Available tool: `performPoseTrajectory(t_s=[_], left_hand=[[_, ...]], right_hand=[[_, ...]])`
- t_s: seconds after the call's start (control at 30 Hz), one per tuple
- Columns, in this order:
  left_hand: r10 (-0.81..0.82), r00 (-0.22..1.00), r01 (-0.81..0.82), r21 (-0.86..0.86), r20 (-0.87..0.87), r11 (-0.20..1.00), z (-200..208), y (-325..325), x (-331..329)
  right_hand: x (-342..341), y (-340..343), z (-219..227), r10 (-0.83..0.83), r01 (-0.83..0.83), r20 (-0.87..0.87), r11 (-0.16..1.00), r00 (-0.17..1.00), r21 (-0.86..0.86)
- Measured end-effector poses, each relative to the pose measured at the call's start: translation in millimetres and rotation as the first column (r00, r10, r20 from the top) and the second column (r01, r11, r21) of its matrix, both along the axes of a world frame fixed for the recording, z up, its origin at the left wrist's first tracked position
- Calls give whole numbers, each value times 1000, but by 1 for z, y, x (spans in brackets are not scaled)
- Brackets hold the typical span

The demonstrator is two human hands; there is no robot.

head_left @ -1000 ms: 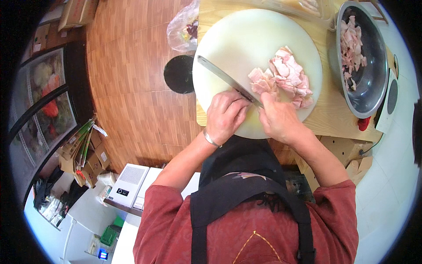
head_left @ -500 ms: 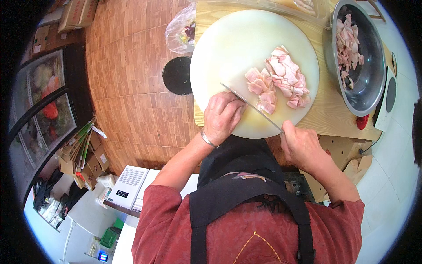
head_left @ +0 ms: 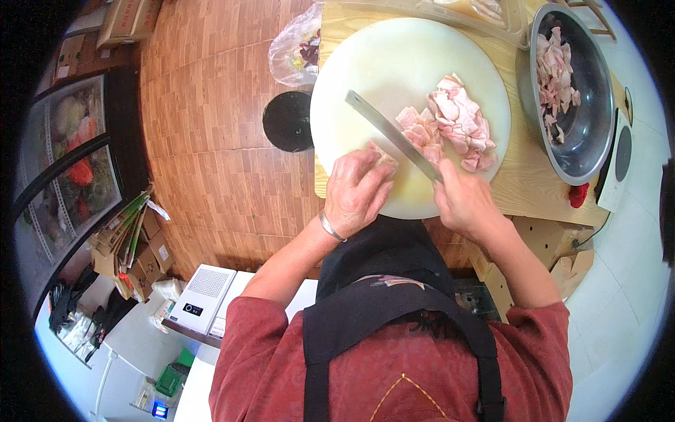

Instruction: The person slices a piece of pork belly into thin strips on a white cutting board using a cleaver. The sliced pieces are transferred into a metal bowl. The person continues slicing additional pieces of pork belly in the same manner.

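Note:
A knife (head_left: 392,133) with a long, broad blade is gripped by its handle in my right hand (head_left: 464,199). Its blade slants up and left over the round white cutting board (head_left: 365,63), along the left edge of a small pile of pale pink meat slices (head_left: 422,132). A larger heap of the same slices (head_left: 460,119) lies just right of it. My left hand (head_left: 355,188), with a metal bracelet at the wrist, holds an uncut piece of meat (head_left: 383,156) on the board's near-left part, fingers curled over it. The blade stands apart from that piece.
Right of the board stands a deep metal bowl (head_left: 587,126) with meat slices at its far left side. A clear plastic tub (head_left: 485,13) lies along the table's far edge. Left of the table are a plastic bag (head_left: 290,53) and a round black bin or stool top (head_left: 287,119).
My right hand has moved up and left, carrying the knife away from the left fingers to the cut slices. The small pile is pushed slightly right. My left hand has shifted little.

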State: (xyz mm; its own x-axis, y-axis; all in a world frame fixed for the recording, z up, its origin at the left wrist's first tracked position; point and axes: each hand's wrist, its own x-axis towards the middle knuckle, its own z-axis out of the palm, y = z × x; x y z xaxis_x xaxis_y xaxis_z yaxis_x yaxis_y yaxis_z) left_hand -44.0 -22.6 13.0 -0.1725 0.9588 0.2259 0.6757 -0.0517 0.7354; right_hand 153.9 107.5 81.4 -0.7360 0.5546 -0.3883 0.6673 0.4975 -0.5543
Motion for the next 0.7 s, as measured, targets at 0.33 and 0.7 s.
performPoseTrajectory(t_s=[0.33, 0.7], left_hand=[[-60, 996, 64, -54, 71, 996, 5, 5, -7], [-5, 998, 7, -39, 61, 999, -5, -4, 0]], right_hand=[[23, -6, 40, 191, -188, 145, 982, 971, -37], [-21, -6, -20, 103, -103, -11, 994, 995, -37]])
